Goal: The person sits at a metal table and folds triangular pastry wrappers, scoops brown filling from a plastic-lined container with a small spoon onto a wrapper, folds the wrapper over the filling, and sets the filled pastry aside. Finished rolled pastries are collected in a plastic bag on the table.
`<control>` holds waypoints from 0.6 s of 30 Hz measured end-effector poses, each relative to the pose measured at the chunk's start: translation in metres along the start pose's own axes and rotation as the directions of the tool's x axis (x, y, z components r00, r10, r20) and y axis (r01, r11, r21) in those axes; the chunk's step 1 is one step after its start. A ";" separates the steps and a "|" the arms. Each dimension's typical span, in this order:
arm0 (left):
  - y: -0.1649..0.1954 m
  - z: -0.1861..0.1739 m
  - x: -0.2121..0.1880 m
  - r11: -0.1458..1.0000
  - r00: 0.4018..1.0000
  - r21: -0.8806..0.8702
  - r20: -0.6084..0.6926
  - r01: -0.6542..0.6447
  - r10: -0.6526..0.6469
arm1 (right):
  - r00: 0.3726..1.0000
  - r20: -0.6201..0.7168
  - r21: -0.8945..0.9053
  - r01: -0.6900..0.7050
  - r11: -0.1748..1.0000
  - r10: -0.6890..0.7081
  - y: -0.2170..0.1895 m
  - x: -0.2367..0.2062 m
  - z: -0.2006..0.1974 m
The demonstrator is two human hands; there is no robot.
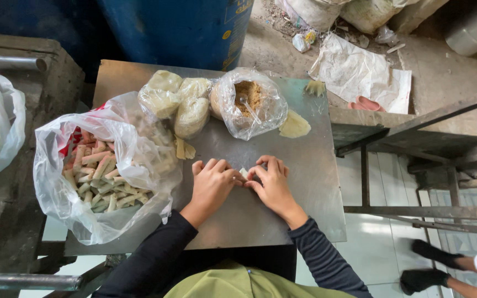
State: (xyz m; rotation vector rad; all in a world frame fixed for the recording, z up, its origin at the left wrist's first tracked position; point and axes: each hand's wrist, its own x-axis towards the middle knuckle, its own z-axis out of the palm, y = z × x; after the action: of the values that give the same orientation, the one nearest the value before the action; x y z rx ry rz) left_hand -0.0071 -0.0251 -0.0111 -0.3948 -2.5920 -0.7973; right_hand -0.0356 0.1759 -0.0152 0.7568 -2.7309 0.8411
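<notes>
Both hands, the left hand (212, 180) and right hand (271, 182), are pinching a small pale wrapper (244, 173) together on the metal bench (305, 182), beside a bag of rolled sticks (103, 179)

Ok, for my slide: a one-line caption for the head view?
Both hands fold a small wrapper on a metal table.

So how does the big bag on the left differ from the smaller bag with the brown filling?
The big plastic bag lies slumped open at the table's left edge, full of pale rolled sticks; the smaller clear bag sits upright near the far edge, holding brown crumbly filling and a clear spoon. The big bag has red print; the smaller one is plain. Both are thin, see-through and open, on the metal table.
</notes>
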 end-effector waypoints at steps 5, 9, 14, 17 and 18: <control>0.008 0.014 0.000 0.985 0.983 -0.020 -0.051 0.173 -0.174 | 0.988 -0.097 -0.051 -0.126 0.991 0.121 -0.007 0.002 0.010; 0.017 0.030 0.004 0.949 0.947 -0.048 -0.069 0.311 -0.314 | 0.957 -0.165 -0.044 -0.250 0.967 0.240 -0.008 0.008 0.020; 0.012 0.050 0.019 0.944 0.934 0.028 -0.158 0.328 -0.320 | 0.959 -0.240 -0.174 -0.193 0.966 0.148 -0.002 0.019 0.037; -0.001 0.056 0.035 0.950 0.936 0.061 -0.203 0.305 -0.288 | 0.958 -0.231 -0.239 -0.228 0.944 0.172 0.011 0.035 0.048; -0.005 0.057 0.040 0.947 0.935 0.077 -0.205 0.311 -0.290 | 0.954 -0.233 -0.267 -0.250 0.931 0.189 0.016 0.041 0.053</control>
State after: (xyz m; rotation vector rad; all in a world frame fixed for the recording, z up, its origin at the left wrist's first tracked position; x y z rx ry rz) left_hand -0.0608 0.0104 -0.0384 0.1129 -2.5285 -0.7463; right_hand -0.0803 0.1404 -0.0533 0.2891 -2.6976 0.4965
